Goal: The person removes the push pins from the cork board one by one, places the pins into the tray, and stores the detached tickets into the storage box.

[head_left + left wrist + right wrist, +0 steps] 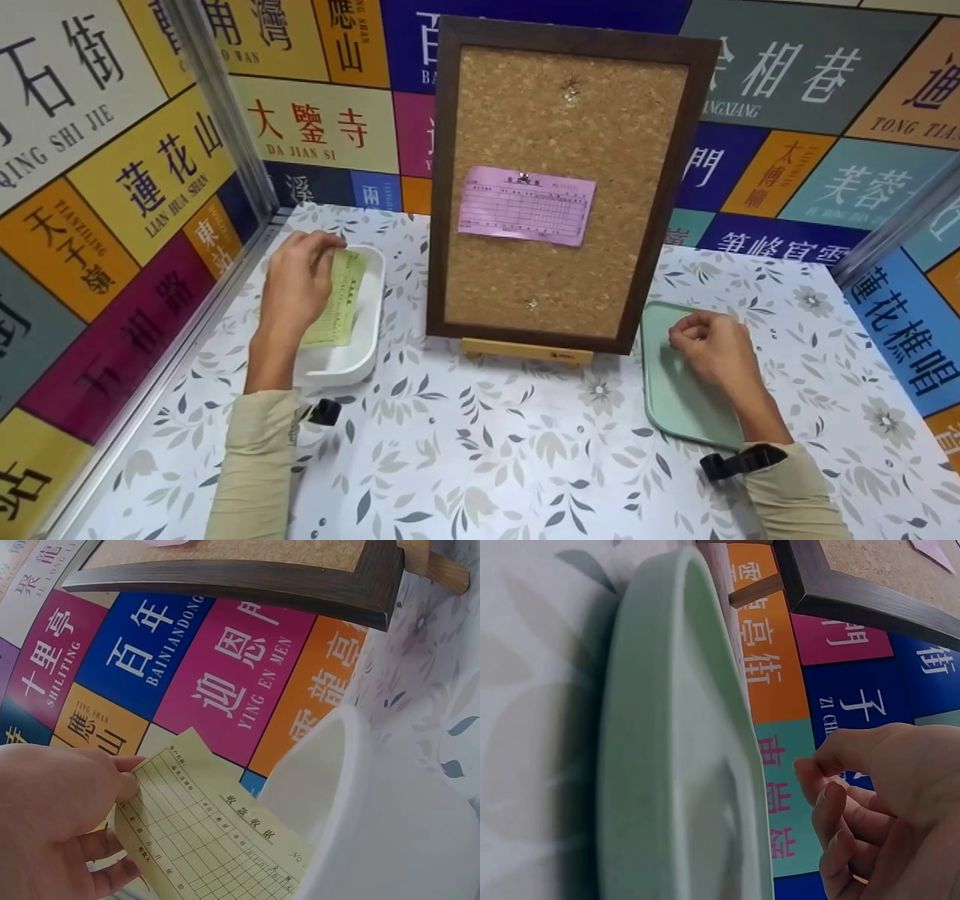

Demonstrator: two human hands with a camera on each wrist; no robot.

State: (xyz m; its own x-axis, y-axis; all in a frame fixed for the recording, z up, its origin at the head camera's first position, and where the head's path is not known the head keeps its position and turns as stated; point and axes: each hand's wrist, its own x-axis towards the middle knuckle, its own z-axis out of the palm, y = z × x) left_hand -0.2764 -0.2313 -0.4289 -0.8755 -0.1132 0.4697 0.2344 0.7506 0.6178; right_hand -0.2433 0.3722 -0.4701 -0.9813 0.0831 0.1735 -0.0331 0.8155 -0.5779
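My left hand (300, 281) pinches a yellow receipt slip (217, 825) by one end between thumb and fingers. The slip slants over the white bin (367, 352); its lower end is partly hidden by the bin's wall in the left wrist view. My right hand (712, 345) hovers over the light green tray (694, 412), thumb and fingertips bent toward one another; whether something tiny sits between them cannot be made out. Between the hands stands a framed cork board (502, 292), with a pink receipt slip (525, 206) pinned on it.
A small wooden stand (525, 351) props the cork board. Clear-looking pins (571, 94) show near its top and bottom. A patterned white cloth (480, 450) covers the table. Walls with coloured name panels (322, 124) close in the back and sides.
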